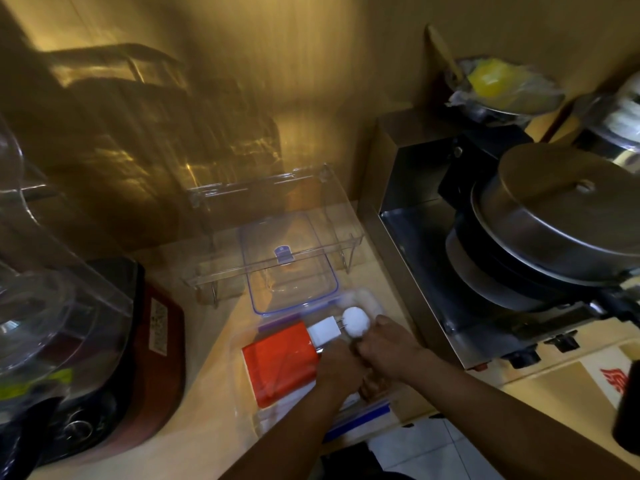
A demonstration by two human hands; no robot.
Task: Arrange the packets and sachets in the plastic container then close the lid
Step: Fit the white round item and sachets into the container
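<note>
A clear plastic container with blue clips sits on the wooden counter near its front edge. Inside lies a large red packet, with a white sachet and a white round item at its far end. The clear lid, blue-rimmed, lies just beyond the container. My left hand presses down inside the container on the red packet's right side. My right hand is next to it, fingers curled at the white round item. Whether either hand grips anything is hidden.
A clear acrylic rack stands behind the lid. A blender with a red base is at the left. A steel appliance holding a lidded pot is close on the right. A dark bottle stands at the right edge.
</note>
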